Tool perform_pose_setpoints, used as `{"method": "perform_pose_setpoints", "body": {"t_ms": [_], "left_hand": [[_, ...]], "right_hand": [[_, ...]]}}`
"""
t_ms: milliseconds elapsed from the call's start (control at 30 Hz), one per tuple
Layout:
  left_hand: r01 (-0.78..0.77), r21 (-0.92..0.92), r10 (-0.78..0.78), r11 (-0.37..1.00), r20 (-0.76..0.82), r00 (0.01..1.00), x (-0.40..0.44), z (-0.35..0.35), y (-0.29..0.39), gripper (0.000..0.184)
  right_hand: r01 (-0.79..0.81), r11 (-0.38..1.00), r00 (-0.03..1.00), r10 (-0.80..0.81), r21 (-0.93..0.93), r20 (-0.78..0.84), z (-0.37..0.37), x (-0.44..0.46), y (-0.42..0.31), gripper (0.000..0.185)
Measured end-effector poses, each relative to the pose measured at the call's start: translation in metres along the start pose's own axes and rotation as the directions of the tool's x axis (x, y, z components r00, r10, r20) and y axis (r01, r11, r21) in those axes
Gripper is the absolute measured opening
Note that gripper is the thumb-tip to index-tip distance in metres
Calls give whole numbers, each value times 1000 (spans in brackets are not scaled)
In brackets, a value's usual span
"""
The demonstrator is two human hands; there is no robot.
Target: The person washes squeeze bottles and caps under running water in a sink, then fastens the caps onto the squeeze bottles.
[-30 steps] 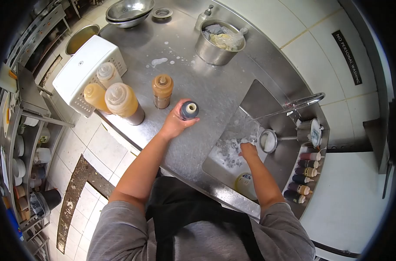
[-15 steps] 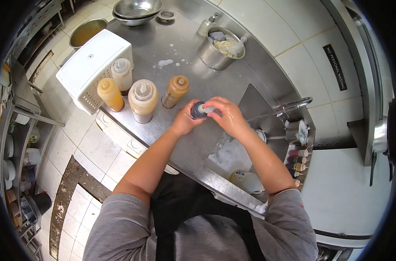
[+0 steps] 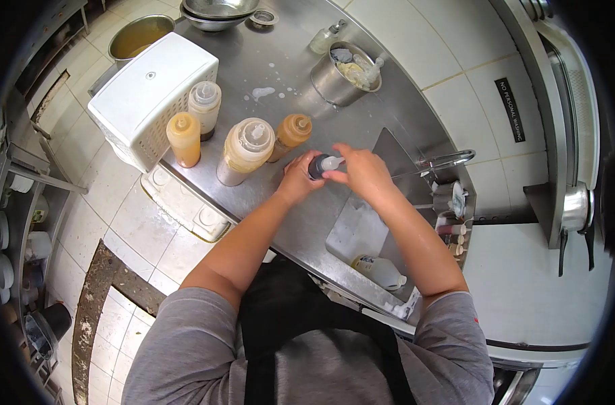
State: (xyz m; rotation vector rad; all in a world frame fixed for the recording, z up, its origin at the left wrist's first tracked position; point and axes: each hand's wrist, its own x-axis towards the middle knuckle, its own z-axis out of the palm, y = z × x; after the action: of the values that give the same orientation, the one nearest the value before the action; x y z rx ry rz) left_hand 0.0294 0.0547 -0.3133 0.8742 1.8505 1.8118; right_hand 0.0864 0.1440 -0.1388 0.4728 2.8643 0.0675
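Over the steel counter, my left hand is wrapped round a small dark squeeze bottle. A pale nozzle cap sits on the bottle's mouth, and my right hand is at it with thumb and fingers on either side. Whether those fingers press on the cap is hard to tell. Left of my hands stand a large squeeze bottle, a brown-orange bottle partly behind it, a yellow bottle and a clear-topped bottle.
A white perforated basket is at the counter's left edge. A steel pot holds crumpled plastic. At the right, the sink holds a plastic jug, under a running faucet. Small bottles stand beyond my right forearm.
My right hand has come up from the sink to the dark bottle, whose open mouth now carries a nozzle cap. The camera view has shifted, and the suds in the sink look thinner.
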Motion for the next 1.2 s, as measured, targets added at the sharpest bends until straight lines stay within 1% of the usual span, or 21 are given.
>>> {"method": "perform_pose_setpoints", "body": {"t_ms": [67,100,167,200,267,300,400,467,500,533,567,600,667,800,833,867,900,967,1100,1167,1200], "left_hand": [[-10,-16,11,1000,5,1000,1,1,-3,55],[-24,-4,24,1000,4,1000,1,0,-3,55],[-39,4,39,999,7,999,1,2,-3,55],[-34,18,34,999,-3,999,1,2,-2,55],[-25,30,26,999,-14,1000,0,0,-1,55],[-22,28,22,999,-15,1000,0,0,-1,55],[-27,-3,27,1000,4,1000,1,0,-3,55],[-35,-31,36,999,11,999,1,0,-5,54],[-22,-20,22,1000,8,1000,1,-1,-2,54],[-7,-10,7,1000,3,1000,0,-1,-1,53],[-5,-13,5,1000,3,1000,1,-1,-1,53],[-16,-12,16,1000,13,1000,1,-1,-3,52],[-32,-12,32,999,28,999,2,1,-5,52],[-51,8,52,999,-16,999,1,0,-3,50],[-81,29,82,996,-43,996,1,0,-2,47],[-81,29,82,996,-39,996,0,0,-1,47],[-55,19,55,998,-7,998,1,-1,-2,50],[-29,11,28,1000,29,999,1,0,-3,53],[-29,0,29,1000,24,999,1,-3,-2,53],[-34,-3,34,999,43,999,0,-4,-1,53],[-43,-2,43,999,48,998,0,-5,-1,53]], "right_hand": [[151,950,988,-142,275,-54,4,-5,4,56],[142,951,990,-133,274,-53,1,-4,0,56],[-152,986,982,142,69,128,-8,3,-9,56],[-155,986,981,146,68,127,-7,0,-9,56],[19,994,994,-7,107,-110,-1,-7,-7,55],[17,994,994,-5,106,-107,0,-6,-7,55],[-11,978,999,4,210,31,-2,0,-9,55],[-241,961,956,210,137,206,-14,4,-15,48],[-240,961,956,210,135,206,-9,3,-12,48],[-47,963,999,44,266,15,0,0,-7,44],[165,921,976,-100,354,-194,7,-2,-2,42],[160,921,977,-95,355,-192,7,-2,-3,42],[-94,982,993,80,165,90,2,0,-7,41],[-214,965,962,181,151,203,-11,4,-7,45],[-13,940,999,0,342,38,-3,3,-3,47],[208,850,976,-148,484,-159,4,1,0,49],[204,850,977,-143,486,-160,7,2,2,49],[-124,928,991,94,351,100,12,6,5,42],[3,930,996,29,368,-80,23,4,13,33],[156,812,987,-101,562,-128,35,5,15,30],[153,811,987,-95,565,-131,37,3,13,30]]}}
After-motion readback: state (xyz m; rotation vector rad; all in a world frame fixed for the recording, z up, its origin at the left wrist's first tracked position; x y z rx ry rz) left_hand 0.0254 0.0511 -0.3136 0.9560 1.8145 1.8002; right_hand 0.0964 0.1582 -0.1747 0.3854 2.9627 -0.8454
